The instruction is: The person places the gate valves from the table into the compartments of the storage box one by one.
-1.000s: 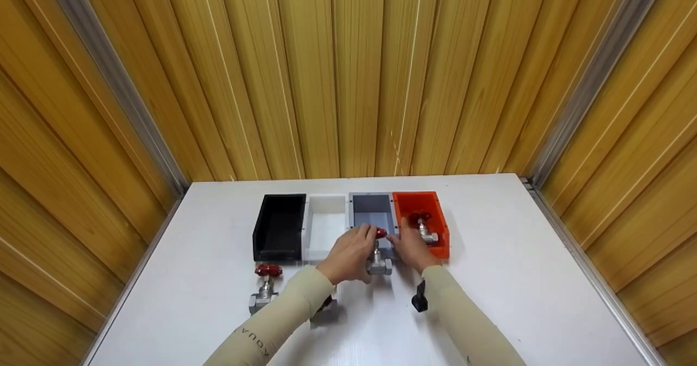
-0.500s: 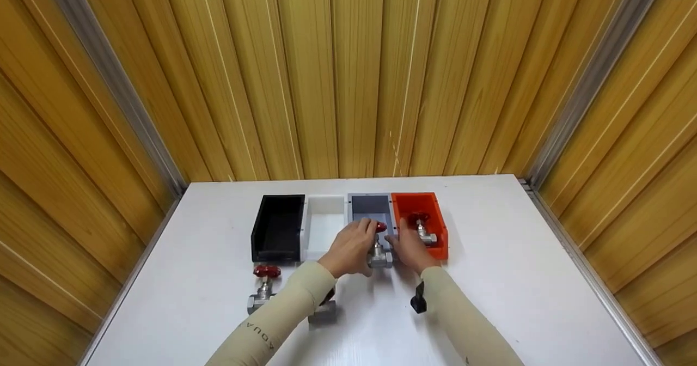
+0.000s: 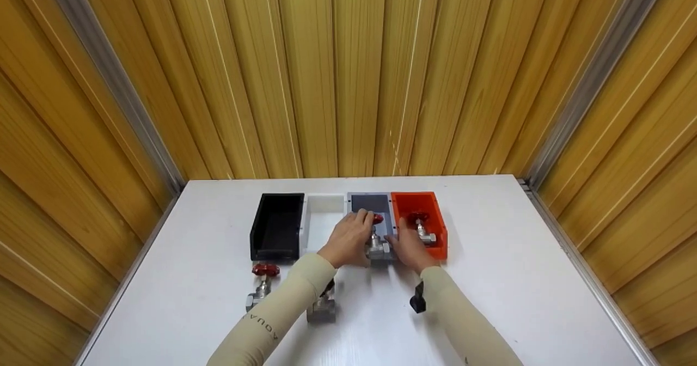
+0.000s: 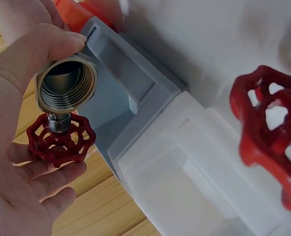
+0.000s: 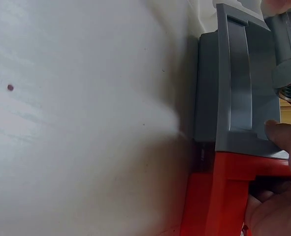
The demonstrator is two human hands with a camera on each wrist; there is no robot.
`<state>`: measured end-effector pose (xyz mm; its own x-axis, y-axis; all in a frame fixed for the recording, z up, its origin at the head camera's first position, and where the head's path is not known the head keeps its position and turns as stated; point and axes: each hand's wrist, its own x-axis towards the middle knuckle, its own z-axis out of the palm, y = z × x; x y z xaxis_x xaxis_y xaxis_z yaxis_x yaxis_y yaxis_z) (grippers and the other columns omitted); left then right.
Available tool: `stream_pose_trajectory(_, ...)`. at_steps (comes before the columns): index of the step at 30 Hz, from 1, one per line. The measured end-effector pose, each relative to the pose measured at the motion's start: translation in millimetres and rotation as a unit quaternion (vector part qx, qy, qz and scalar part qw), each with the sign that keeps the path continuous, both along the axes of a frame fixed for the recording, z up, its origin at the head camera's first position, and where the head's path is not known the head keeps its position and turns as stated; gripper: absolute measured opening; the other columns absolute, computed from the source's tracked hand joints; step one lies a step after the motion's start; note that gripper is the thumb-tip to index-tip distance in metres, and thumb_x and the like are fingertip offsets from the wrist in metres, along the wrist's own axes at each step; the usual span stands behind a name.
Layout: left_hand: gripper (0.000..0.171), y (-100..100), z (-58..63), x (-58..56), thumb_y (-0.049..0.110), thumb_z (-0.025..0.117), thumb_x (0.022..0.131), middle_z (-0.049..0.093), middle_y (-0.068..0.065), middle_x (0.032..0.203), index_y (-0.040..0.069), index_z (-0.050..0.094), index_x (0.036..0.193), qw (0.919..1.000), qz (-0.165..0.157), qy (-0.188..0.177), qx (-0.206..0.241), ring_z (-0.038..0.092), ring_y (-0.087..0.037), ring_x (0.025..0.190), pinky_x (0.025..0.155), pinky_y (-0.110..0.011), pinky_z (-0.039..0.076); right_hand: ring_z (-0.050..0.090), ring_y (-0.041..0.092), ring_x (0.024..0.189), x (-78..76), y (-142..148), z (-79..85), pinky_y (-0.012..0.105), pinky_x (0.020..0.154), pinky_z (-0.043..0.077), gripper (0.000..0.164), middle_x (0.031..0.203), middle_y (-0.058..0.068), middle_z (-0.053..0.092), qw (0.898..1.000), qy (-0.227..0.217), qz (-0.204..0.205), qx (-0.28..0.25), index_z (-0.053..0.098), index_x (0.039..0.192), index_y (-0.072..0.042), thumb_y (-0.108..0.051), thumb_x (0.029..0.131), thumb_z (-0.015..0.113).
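So the space was a booth of yellow wood-look panels (image 3: pixel 356 77), the back one well beyond both hands. Under everything was a white desk (image 3: pixel 484 290), with bare surface right of the right grip. A row of four bins ran along just ahead: the black bin (image 3: pixel 279 224) and white bin (image 3: pixel 325 221) off to the left grip's left, the gray bin (image 3: pixel 370 201) right at it, and the red bin (image 3: pixel 414 202) around the right grip's fingers. The right grip (image 3: pixel 411 248) straddled the divider (image 3: pixel 392 208) between gray and red, thumb one side, fingers the other, apparently pinching it. The left grip (image 3: pixel 348 239) was closed, thumb against fingers, around a metal valve (image 3: pixel 377 248), so that hand was the one that counted. Here's the key bit imo: the valve was at the gray bin's open front, stem running away from the person, red handwheel (image 3: pixel 378 219) at the far end over the bin, pipe ends pointing left and right. Couldn't tell its tilt or whether it touched the bin. A boxed valve (image 3: pixel 422 232) lay just past the right grip; a loose valve (image 3: pixel 260 295) and a half-hidden valve (image 3: pixel 321 311) were on the near side, left of the left grip.
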<state>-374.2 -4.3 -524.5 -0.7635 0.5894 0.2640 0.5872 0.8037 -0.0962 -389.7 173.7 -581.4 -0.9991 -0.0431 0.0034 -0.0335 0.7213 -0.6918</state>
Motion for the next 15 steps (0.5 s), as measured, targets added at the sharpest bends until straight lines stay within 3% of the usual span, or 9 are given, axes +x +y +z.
stream_pose_trajectory(3, 0.096, 0.2, -0.7, -3.5, 0.043, 0.079, 0.046, 0.050, -0.007, 0.109, 0.004, 0.041, 0.125, 1.0000, 0.003, 0.000, -0.002, 0.053, -0.021, 0.093, 0.092, -0.034, 0.044, 0.056, 0.022, 0.100, 1.2, 0.0, -0.3, 0.044, 0.095, 0.044, 0.062, 0.120, 0.017, 0.055, 1.000, -0.003, -0.002, 0.002, 0.026, 0.139, -0.004, -0.025, 0.090, 0.056)
stream_pose_trajectory(9, 0.096, 0.6, 0.3, -10.2, 0.041, 0.078, 0.045, 0.049, -0.007, 0.108, 0.003, 0.041, 0.125, 1.0000, 0.006, 0.004, 0.005, 0.053, -0.022, 0.091, 0.089, -0.033, 0.046, 0.060, 0.028, 0.098, 1.7, 0.2, -1.2, 0.044, 0.089, 0.047, 0.059, 0.107, 0.023, 0.061, 0.999, 0.041, 0.000, 0.034, 0.029, 0.137, 0.002, -0.019, 0.089, 0.057)
stream_pose_trajectory(15, 0.098, 1.7, 2.6, -14.6, 0.047, 0.081, 0.044, 0.051, -0.007, 0.106, 0.004, 0.043, 0.123, 0.9998, 0.010, 0.016, -0.002, 0.055, -0.022, 0.090, 0.087, -0.033, 0.046, 0.061, 0.030, 0.100, 2.2, 0.4, -2.9, 0.045, 0.088, 0.047, 0.053, 0.104, 0.024, 0.062, 0.998, 0.056, 0.004, 0.040, 0.033, 0.131, 0.004, -0.015, 0.088, 0.058)
